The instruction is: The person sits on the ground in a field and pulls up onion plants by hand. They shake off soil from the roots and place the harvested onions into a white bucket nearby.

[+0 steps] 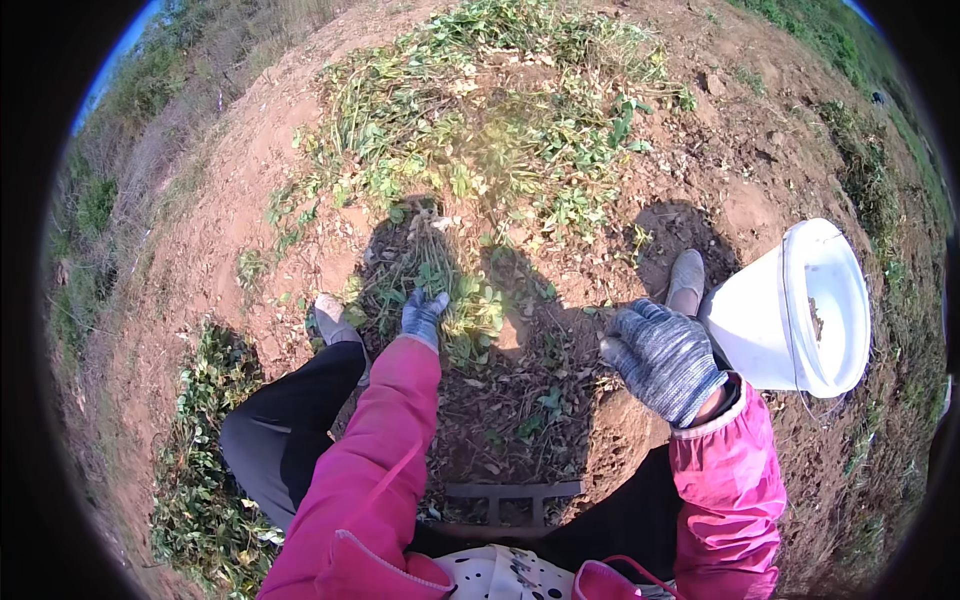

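My left hand (424,315), in a grey knitted glove, is closed around the leafy stems of a pulled plant bunch (431,259), whose pale root end points away from me. My right hand (664,360), in a striped grey glove, is raised beside the white plastic bucket (757,315); its fingers are curled, and whether they hold anything is hidden. The bucket leans with its mouth towards the right, and a little brown material shows inside. A broad heap of uprooted green and yellowing plants (480,142) lies on the soil ahead.
More leafy plants (202,457) lie at the left by my knee. A slatted seat edge (517,491) shows between my legs. My shoes (334,319) rest on reddish soil strewn with dry leaves. Dry brush (142,150) lines the far left.
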Available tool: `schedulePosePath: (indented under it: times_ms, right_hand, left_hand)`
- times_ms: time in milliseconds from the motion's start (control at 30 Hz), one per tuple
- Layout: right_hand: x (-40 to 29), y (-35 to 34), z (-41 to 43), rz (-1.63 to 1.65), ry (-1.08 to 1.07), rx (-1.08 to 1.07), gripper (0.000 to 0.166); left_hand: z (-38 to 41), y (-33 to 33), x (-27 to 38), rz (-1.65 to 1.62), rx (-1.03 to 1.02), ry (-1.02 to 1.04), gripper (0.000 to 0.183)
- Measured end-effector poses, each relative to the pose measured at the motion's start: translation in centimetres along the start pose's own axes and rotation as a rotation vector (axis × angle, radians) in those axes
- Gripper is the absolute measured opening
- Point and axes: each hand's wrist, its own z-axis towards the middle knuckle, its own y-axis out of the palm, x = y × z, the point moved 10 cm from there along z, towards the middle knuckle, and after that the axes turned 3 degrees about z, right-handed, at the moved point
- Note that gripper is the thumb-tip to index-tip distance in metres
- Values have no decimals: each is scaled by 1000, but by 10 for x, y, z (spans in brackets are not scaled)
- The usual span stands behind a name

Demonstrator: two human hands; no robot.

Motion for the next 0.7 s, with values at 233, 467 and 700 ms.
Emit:
schedulePosePath:
  times_ms: [233, 467, 700]
  right_hand:
    - [7, -5, 12, 509, 100, 207, 61]
    - [-24, 41, 49, 777, 7, 171, 67]
    - [-22, -20, 29, 382, 313, 481, 65]
  left_hand:
    - [-131, 93, 90, -201, -616, 131, 43]
    - [-204, 135, 151, 427, -996, 35, 39]
    - [-207, 126, 283, 697, -807, 457, 53]
